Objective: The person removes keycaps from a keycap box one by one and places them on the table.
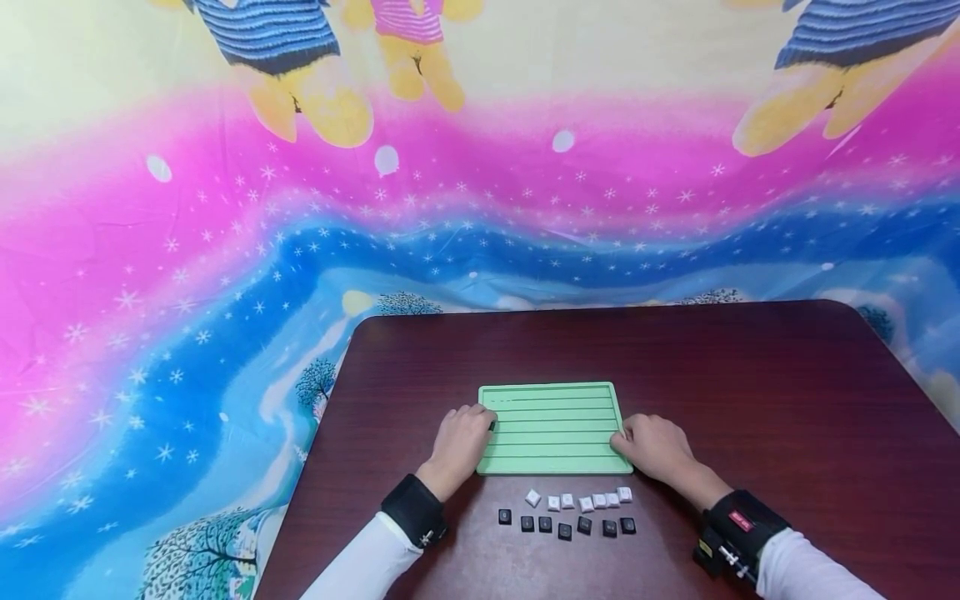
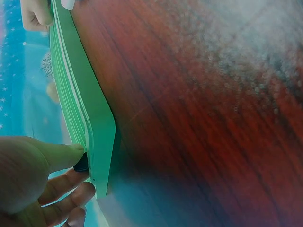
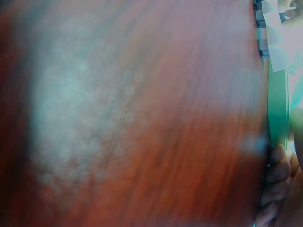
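Note:
A light green ridged board with a raised rim lies on the table. At its left edge, my left hand pinches a small black keycap between thumb and index finger, close over the rim; the other fingers curl loosely beside the edge. My right hand grips the board's right edge, its thumb on the rim and its fingers folded at the side. Nearer to me lie a loose row of white keycaps and, below it, a row of black keycaps.
The dark red-brown wooden table has rounded far corners. Behind it hangs a colourful cloth with snowflakes and cartoon figures. A black band sits on the left wrist, another black band on the right.

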Tool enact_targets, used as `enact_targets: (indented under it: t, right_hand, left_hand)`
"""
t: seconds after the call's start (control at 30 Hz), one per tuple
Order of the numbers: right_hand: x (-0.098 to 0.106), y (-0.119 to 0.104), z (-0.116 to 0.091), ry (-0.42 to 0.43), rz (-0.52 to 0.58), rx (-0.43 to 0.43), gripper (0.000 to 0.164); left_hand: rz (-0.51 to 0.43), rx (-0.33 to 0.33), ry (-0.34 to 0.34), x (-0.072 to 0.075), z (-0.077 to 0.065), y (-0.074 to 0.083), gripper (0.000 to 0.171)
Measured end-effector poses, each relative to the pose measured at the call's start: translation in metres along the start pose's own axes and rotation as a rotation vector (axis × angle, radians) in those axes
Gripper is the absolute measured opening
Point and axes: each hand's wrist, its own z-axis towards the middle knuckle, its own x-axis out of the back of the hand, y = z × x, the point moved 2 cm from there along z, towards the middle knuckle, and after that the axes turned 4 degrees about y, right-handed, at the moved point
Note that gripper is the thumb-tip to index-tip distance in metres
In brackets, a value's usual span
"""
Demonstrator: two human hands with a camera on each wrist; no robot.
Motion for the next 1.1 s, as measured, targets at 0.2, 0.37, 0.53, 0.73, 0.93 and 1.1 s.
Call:
enact_targets:
  t: [0.2,0.37,0.53,0.73,0.93,1.1]
  right_hand:
    - [0.0,0.0,-0.001,0.005,0.003,0.006,0.04]
    - [0.0,0.0,-0.001,0.006,0.005,0.01,0.04]
    - [-0.001,0.0,-0.001,0.013,0.008,0.016,0.04]
    - [0.001,-0.001,-0.002,0.011,-0.004,0.006,0.04]
    - [0.002,-0.002,-0.001,-0.003,-0.004,-0.01,0.04]
    - [0.001,-0.002,-0.001,-0.01,-0.003,-0.01,0.04]
  left_hand:
    - [-0.01,0.01,-0.001,0.003,0.0,-0.001,0.015]
    - [-0.015,0.007,0.009,0.004,-0.001,-0.001,0.014]
    - [-0.018,0.006,0.015,0.004,-0.001,-0.001,0.013]
    - [-0.016,0.025,0.016,0.008,-0.001,0.001,0.012]
    - [-0.031,0.037,0.021,0.008,-0.003,0.002,0.014]
    - [-0.047,0.044,0.028,0.011,-0.004,0.002,0.016]
